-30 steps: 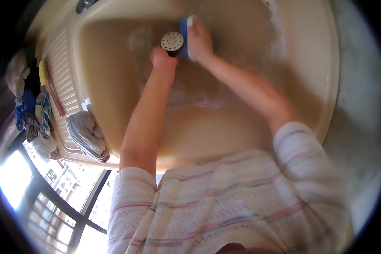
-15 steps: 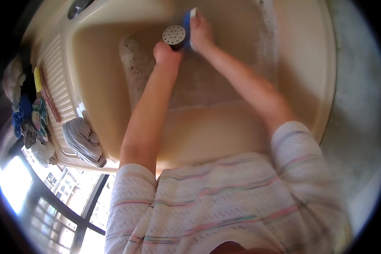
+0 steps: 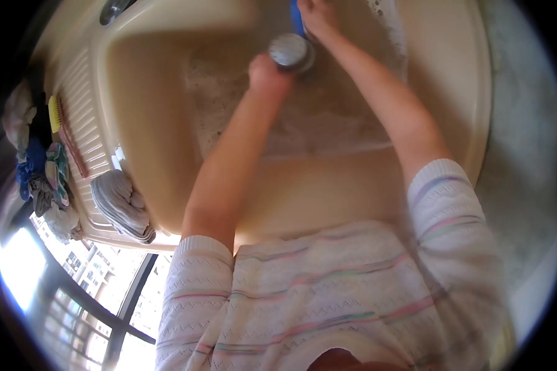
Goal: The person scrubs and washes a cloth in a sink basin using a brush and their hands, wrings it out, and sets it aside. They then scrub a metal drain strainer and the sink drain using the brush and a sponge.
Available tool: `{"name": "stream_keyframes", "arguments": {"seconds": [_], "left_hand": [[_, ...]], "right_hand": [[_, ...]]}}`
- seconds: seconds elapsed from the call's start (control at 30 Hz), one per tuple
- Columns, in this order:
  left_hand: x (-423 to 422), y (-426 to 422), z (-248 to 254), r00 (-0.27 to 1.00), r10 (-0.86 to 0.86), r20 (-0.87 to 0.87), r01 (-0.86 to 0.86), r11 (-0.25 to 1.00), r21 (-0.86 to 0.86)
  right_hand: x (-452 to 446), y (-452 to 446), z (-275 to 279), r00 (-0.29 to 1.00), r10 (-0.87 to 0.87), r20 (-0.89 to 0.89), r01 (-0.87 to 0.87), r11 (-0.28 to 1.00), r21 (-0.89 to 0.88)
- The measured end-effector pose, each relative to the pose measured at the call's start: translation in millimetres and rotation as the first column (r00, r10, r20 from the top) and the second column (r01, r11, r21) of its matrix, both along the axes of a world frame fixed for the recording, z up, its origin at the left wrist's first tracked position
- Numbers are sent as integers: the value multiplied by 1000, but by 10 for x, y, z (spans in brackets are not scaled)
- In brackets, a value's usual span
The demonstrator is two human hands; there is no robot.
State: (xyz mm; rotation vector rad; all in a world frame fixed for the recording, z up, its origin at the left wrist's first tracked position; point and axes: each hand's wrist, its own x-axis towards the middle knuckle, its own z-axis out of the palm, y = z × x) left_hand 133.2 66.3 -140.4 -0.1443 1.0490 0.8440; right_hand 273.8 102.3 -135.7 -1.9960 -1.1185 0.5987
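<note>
In the basin, my left hand is closed around a round metal piece with a silver top, blurred by motion. Its lower part is dark and partly hidden by my fingers. My right hand is closed on a blue scrubbing brush or pad, cut off by the top edge of the view. The blue thing is just above the metal piece; I cannot tell whether they touch. Cloudy, sudsy water lies below both hands.
The beige basin has a ribbed drainboard at left. On it lie a yellow-bristled brush, a folded grey cloth and several crumpled cloths. A dark fitting stands at the top left.
Both hands have moved right, the right hand also upward, carrying their things. The metal piece's face, earlier plainly full of holes, is now blurred. Foam at the water's left has thinned.
</note>
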Motion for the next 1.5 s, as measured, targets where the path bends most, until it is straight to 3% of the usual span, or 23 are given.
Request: {"name": "stream_keyframes", "arguments": {"seconds": [0.03,0.13,0.23,0.33,0.4,0.43,0.53,0.63,0.73,0.83,0.93,1.03,1.13,1.17,1.27,1.3,1.4,1.43,1.5], "left_hand": [[38,107,96,1000,27,7,-27,1000,-7],[-106,220,55,996,83,-37,-83,996,13],[-76,212,-75,988,144,-58,-142,989,28],[-25,168,-108,997,73,2,-73,991,114],[52,162,-98,990,132,-57,-128,989,68],[104,174,-50,984,160,-84,-156,987,50],[94,158,145,995,47,-89,-40,997,69],[-33,254,89,999,-8,-38,10,998,65],[-223,332,-111,999,36,-4,-36,999,28],[-211,366,-222,999,-39,-37,38,999,-7],[-176,337,-376,939,-265,-220,284,957,55],[2,182,-107,918,-178,-353,214,974,67],[-68,244,115,928,-230,-294,275,954,121],[-53,253,111,865,-321,-386,386,917,100],[2,188,58,751,-482,-451,561,826,52],[-25,209,82,767,-481,-425,562,823,81],[-279,235,161,813,-478,-332,546,823,153],[-422,311,96,767,-519,-377,617,757,214],[-650,430,-30,774,-452,-443,587,775,235]], "right_hand": [[166,9,35,987,70,142,-75,997,29],[452,-519,-393,872,166,460,-125,985,-118],[126,-859,-262,973,141,181,-98,969,-228],[-288,-968,-38,929,92,-359,-81,996,45],[-491,-808,-174,976,-93,-199,101,994,33],[-440,-672,-216,968,-139,-207,157,985,76],[-100,-295,-420,950,-62,-307,90,993,78],[164,-239,-495,999,49,-8,-50,998,-50],[266,-575,-385,981,51,189,-42,998,-48],[107,-894,-198,963,268,-42,-271,938,-215],[-146,-1128,299,859,443,255,-469,882,48],[-307,-867,344,795,524,305,-508,850,-139],[-417,-666,314,818,499,287,-464,867,-183],[-387,-512,333,810,549,207,-489,826,-279],[-209,-213,-39,837,540,83,-523,836,-168],[-128,-208,-84,826,545,145,-531,838,-129],[253,-352,-128,845,435,311,-366,894,-257],[329,-489,-129,817,433,381,-354,898,-260],[344,-832,-188,715,501,487,-410,865,-288]]}}
